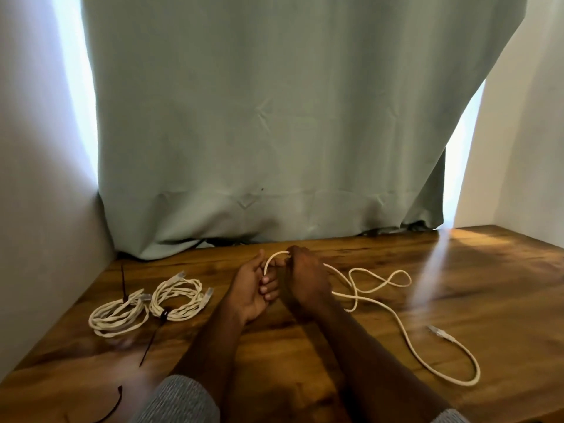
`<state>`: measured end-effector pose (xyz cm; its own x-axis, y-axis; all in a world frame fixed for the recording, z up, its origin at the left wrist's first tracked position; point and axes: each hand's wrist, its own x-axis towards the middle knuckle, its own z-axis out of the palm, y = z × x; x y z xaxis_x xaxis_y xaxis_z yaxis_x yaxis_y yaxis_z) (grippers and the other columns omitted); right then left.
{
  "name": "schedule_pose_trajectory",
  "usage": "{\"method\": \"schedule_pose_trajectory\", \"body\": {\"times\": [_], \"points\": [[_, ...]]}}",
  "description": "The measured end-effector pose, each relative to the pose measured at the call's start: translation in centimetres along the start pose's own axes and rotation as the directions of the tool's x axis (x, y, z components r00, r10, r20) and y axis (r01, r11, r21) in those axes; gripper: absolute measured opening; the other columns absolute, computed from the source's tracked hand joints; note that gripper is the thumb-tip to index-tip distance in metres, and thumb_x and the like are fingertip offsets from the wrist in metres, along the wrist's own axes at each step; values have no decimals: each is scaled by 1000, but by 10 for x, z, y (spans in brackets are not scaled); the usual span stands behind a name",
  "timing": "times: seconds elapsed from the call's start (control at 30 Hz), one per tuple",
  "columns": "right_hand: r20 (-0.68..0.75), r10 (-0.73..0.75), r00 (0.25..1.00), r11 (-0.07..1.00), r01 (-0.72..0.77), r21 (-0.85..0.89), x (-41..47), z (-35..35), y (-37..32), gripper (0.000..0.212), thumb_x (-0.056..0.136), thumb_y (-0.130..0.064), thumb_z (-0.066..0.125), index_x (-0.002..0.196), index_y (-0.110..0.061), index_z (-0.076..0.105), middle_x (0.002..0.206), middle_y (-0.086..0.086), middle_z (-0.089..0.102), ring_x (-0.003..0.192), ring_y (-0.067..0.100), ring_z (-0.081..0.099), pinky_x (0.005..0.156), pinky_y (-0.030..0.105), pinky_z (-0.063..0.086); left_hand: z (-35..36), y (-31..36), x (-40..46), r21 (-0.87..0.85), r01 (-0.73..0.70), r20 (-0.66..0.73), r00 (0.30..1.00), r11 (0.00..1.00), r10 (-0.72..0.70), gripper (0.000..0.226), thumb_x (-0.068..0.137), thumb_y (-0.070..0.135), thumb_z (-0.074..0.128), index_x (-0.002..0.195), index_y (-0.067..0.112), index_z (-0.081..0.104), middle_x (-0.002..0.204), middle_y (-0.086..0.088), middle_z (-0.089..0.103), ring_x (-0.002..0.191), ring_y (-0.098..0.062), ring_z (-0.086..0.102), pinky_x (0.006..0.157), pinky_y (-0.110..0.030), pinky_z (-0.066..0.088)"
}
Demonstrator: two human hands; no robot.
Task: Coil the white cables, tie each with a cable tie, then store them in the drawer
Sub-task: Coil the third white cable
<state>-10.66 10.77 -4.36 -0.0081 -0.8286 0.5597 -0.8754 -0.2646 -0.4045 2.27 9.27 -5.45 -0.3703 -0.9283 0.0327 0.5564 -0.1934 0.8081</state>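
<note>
A loose white cable (399, 328) trails over the wooden table to the right, its clear plug lying at the right front. My left hand (250, 288) holds one end of it, palm up, with fingers curled round a small loop. My right hand (305, 279) grips the same cable just right of the loop. Two coiled white cables lie at the left: the near coil (117, 315) and the far coil (178, 297), each bound with a black cable tie.
A loose black cable tie (114, 404) lies at the table's front left edge. A grey-green curtain (274, 117) hangs behind the wooden table (457, 285), with white walls on both sides. No drawer is in view.
</note>
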Motion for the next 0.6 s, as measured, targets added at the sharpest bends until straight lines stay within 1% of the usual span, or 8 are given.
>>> {"method": "schedule_pose_trajectory", "body": {"times": [0.1,0.23,0.3,0.37,0.43,0.47,0.53,0.6], "points": [[35,48,998,999,-49,12,1,8,9,16,101,-21,44,114,-19,53,105,14,69,97,38,65,72,38,47,7,7,1,-32,-16,110,994,999,19,50,97,41,43,95,-4,65,42,2,32,31,-7,26,36,-18,18],[193,-24,981,1000,21,19,4,3,5,24,95,-36,59,117,-25,56,111,4,69,102,28,67,81,34,51,26,2,0,15,11,202,979,1000,-13,55,102,38,38,112,-7,66,41,0,36,29,-6,26,39,-21,12],[214,-42,976,999,37,28,3,1,3,24,97,-35,56,118,-25,62,116,5,70,108,29,66,87,35,52,33,3,1,3,-27,197,980,1000,25,54,102,37,38,123,-7,60,46,-2,45,28,-6,29,37,-19,15],[183,-35,982,999,35,5,1,5,4,24,95,-28,55,116,-22,64,115,9,70,107,32,66,87,38,52,36,7,1,-24,-83,150,985,996,86,55,96,39,42,126,-5,55,59,-6,61,33,-9,45,36,-18,26],[260,-57,964,990,88,-109,-3,13,4,28,95,-27,52,118,-17,64,121,13,66,109,33,64,90,38,51,34,12,1,-122,-133,110,983,984,147,51,94,40,43,124,1,55,82,-10,74,57,-16,68,45,-20,47],[303,-65,951,982,115,-148,-5,16,3,29,95,-26,52,119,-15,62,123,15,64,110,33,63,90,38,51,32,16,1,-194,-169,89,978,966,189,47,96,38,42,124,2,55,96,-12,75,75,-20,74,56,-25,56],[349,-95,932,975,157,-154,-7,19,3,27,95,-26,53,118,-14,60,119,16,64,107,35,64,86,39,51,25,24,2,-288,-240,48,963,927,264,44,102,34,38,131,4,51,116,-14,72,103,-24,71,80,-39,58],[356,-146,923,962,216,-165,-9,15,3,25,98,-31,51,115,-14,60,112,15,67,103,35,65,80,38,50,17,30,3,-267,-287,1,955,920,298,45,104,33,37,136,3,46,122,-14,69,110,-25,69,90,-46,52]]}}
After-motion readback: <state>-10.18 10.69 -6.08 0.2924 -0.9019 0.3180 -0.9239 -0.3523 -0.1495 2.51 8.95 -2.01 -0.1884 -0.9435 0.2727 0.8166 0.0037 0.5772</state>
